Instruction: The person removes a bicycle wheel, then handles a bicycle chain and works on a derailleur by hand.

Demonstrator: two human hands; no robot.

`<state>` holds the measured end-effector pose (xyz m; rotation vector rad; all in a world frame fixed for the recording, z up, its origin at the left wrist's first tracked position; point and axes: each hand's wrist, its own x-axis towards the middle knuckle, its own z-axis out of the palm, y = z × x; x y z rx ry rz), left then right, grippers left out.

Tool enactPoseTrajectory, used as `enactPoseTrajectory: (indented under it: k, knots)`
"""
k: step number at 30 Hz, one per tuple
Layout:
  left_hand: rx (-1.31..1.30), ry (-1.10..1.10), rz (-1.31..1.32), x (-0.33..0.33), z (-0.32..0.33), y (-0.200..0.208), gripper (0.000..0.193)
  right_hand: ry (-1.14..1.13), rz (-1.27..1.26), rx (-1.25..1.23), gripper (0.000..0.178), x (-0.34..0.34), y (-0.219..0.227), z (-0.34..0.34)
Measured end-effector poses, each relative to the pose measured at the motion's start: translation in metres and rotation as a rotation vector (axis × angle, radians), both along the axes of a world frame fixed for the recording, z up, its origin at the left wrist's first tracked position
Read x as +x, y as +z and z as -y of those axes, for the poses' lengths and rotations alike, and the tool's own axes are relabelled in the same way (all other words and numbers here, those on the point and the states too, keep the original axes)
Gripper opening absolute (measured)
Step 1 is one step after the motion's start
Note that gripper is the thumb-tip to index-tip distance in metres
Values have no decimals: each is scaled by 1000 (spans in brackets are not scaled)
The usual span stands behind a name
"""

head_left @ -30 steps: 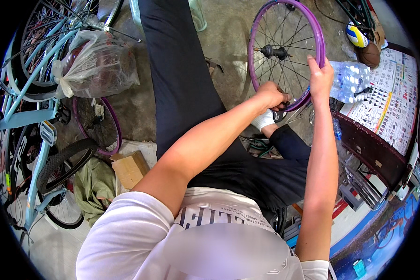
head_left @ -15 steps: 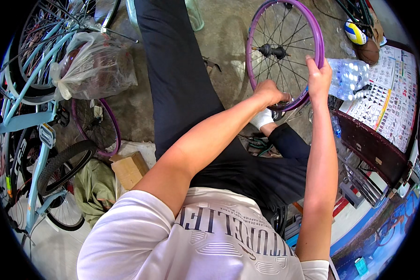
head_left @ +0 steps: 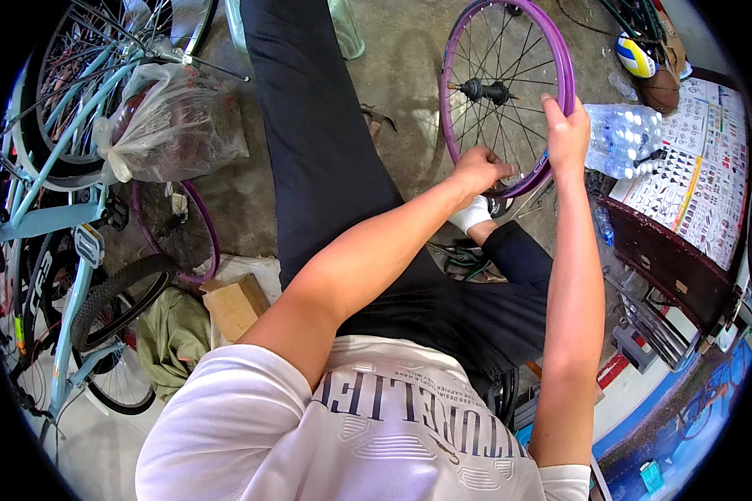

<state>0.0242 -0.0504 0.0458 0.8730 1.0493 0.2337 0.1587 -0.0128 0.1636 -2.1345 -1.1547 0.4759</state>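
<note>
The wheel [head_left: 495,92] tilts in front of the person, its rim [head_left: 567,67] held in the right hand [head_left: 567,135]. The left hand [head_left: 481,172] curls at the lower rim, its grip unclear. Bottles [head_left: 620,142] lie just right.

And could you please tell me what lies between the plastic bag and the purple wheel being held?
The head view shows the black-trousered leg, then concrete floor with a small brownish object, between the bag and held wheel.
</note>
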Motion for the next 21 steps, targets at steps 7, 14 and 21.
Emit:
enactPoseTrajectory:
  k: [7,14,21]
  knots:
    - [29,327,173,-6,2,15,32,-71,0,-14,37,6,-3,-30]
    - [162,413,222,-8,-8,21,25,-205,-82,-18,36,8,-5,-50]
    - [288,602,-377,-13,-35,-32,28,-215,-115,-53,34,16,-1,-50]
